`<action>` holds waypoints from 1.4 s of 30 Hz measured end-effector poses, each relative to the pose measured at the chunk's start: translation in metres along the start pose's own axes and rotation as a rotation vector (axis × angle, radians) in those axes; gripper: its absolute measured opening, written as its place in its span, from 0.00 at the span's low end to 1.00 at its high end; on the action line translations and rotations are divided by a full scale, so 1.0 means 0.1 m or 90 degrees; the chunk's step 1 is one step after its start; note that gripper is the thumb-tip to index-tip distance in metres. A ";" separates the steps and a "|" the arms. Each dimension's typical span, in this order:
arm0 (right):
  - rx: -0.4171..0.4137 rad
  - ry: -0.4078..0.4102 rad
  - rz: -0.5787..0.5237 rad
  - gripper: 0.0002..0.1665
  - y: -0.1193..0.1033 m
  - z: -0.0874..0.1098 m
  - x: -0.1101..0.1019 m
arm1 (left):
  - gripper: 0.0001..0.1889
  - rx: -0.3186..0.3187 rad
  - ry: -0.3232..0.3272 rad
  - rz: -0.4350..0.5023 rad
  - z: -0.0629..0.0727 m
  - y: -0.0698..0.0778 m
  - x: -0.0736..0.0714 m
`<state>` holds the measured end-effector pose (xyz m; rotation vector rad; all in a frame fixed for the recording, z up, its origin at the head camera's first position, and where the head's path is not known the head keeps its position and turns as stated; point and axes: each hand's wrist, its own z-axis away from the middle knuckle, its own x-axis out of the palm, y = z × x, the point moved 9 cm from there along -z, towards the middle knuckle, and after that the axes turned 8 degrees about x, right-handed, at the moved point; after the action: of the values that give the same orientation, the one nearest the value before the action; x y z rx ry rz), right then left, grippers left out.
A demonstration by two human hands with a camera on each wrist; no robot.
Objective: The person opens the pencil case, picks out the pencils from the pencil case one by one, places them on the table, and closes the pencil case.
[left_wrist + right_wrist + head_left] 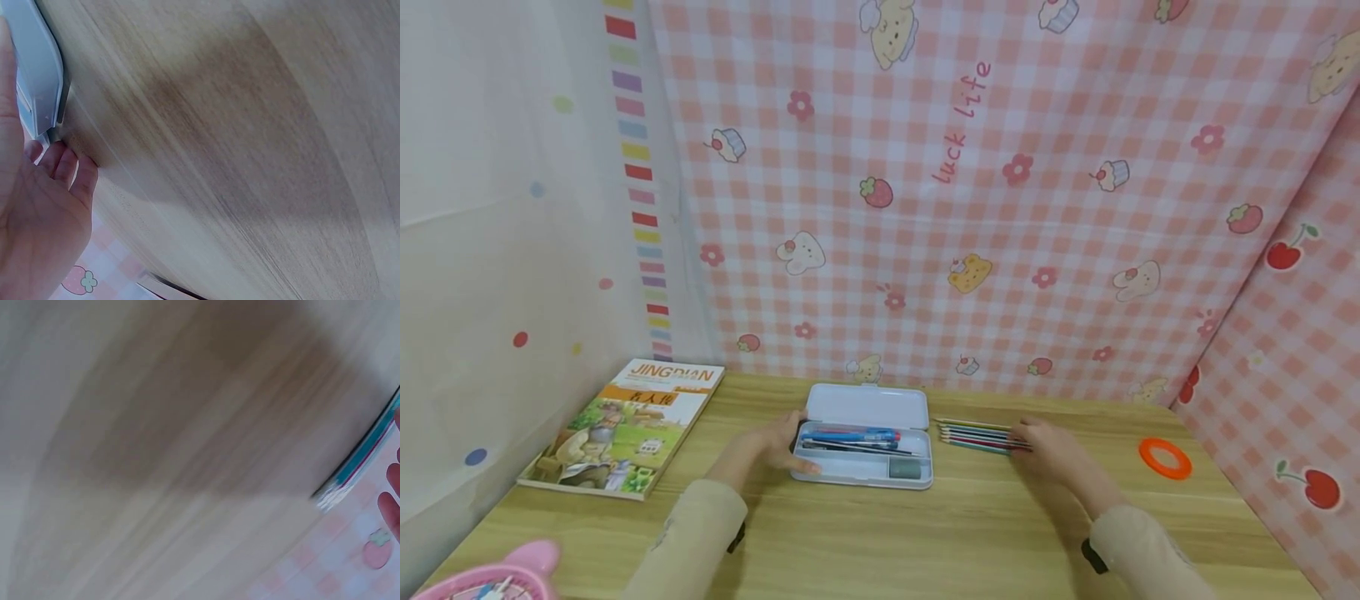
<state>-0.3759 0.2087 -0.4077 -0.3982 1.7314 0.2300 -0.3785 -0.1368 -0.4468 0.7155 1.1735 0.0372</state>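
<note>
A pale pencil case (865,407) lies on the table with its lid folded back. Inside are a blue pen (846,436), other slim pens or pencils and a grey-green block (905,467) at the right front. My left hand (775,448) grips the case's left end, thumb along the front and fingers behind; the left wrist view shows these fingers (65,167) by the case's corner (44,75). To the right, several colored pencils (976,437) lie side by side, points leftward. Around their right ends my right hand (1047,450) holds the bundle, its grip partly hidden.
A book (625,429) lies at the left of the wooden table (910,542). An orange ring (1165,458) is at the right. Part of a pink container (538,557) shows at the lower left corner. A checkered cloth (925,250) hangs behind the table.
</note>
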 end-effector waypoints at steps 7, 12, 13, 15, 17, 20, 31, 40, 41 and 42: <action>-0.021 -0.031 -0.040 0.08 -0.37 -0.19 0.04 | 0.53 0.011 0.003 0.008 -0.01 0.00 -0.01; -0.066 -0.014 -0.069 0.08 -0.67 -0.29 0.06 | 0.53 0.020 0.001 0.008 0.00 0.04 -0.02; -0.075 -0.008 -0.073 0.08 -0.73 -0.32 0.06 | 0.53 0.021 0.001 0.007 0.01 0.05 -0.02; -0.092 -0.001 -0.084 0.07 -0.85 -0.36 0.06 | 0.53 0.019 -0.001 0.005 0.02 0.07 -0.03; -0.103 -0.001 -0.091 0.07 -0.96 -0.40 0.07 | 0.54 0.013 -0.003 0.009 0.02 0.07 -0.03; -0.101 -0.029 -0.103 0.09 -1.10 -0.47 0.12 | 0.55 0.006 -0.005 0.022 -0.02 0.02 -0.01; -0.106 -0.152 -0.163 0.07 -1.45 -0.61 0.33 | 0.54 0.003 -0.003 0.020 -0.01 0.02 0.00; -0.081 -0.200 -0.177 0.05 -1.53 -0.69 0.43 | 0.53 0.000 -0.002 0.018 0.01 0.01 -0.02; -0.076 -0.203 -0.168 0.05 -1.53 -0.70 0.44 | 0.53 0.000 -0.002 0.017 0.01 0.01 -0.02; -0.072 -0.204 -0.155 0.05 -1.54 -0.71 0.45 | 0.53 -0.001 -0.003 0.016 0.02 0.00 -0.01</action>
<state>-0.3877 0.0346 -0.4271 -0.6160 1.3456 0.2026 -0.3778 -0.1382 -0.4454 0.7281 1.1596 0.0568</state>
